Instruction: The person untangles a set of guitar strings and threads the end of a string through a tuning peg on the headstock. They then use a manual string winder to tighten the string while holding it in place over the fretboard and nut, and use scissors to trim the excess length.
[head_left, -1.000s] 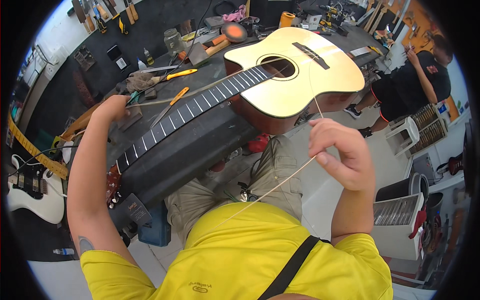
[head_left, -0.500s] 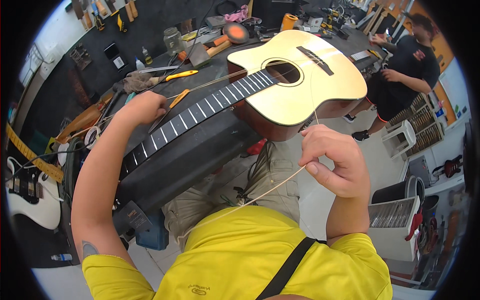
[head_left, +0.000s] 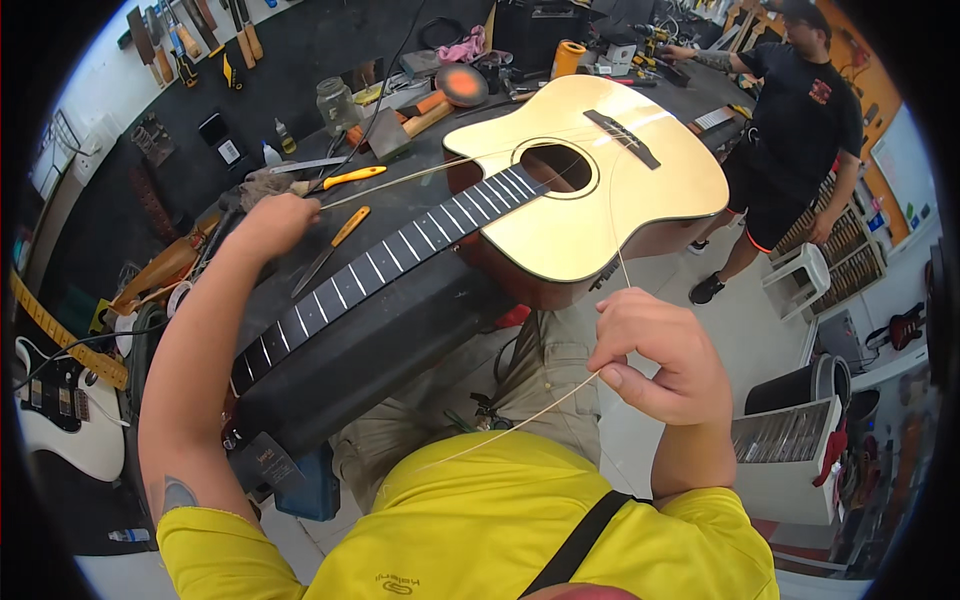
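An acoustic guitar point(head_left: 648, 205) with a pale top and dark fretboard point(head_left: 425, 232) lies across a black padded support point(head_left: 390, 360). My left hand point(head_left: 277, 225) is above the neck's far side, closed on strings point(head_left: 400, 174) that stretch toward the bridge point(head_left: 622, 138). My right hand point(head_left: 655, 355), beside the body's near edge, pinches a thin string point(head_left: 530, 414) between thumb and finger; it runs across my yellow shirt. A yellow-handled file point(head_left: 349, 225) lies between my left hand and the fretboard; another yellow-handled tool point(head_left: 355, 174) lies farther back.
The dark bench point(head_left: 300, 150) holds bottles, a jar point(head_left: 335, 100), mallets and clutter. A co-worker point(head_left: 805, 110) stands at right, near a white stool point(head_left: 800, 280). A white electric guitar point(head_left: 65, 425) is at left, a white bin point(head_left: 780, 460) at lower right.
My left hand has moved right and now holds strings stretched toward the bridge. My right hand shifted slightly left and down. The co-worker has straightened and shifted, one arm reaching to the bench.
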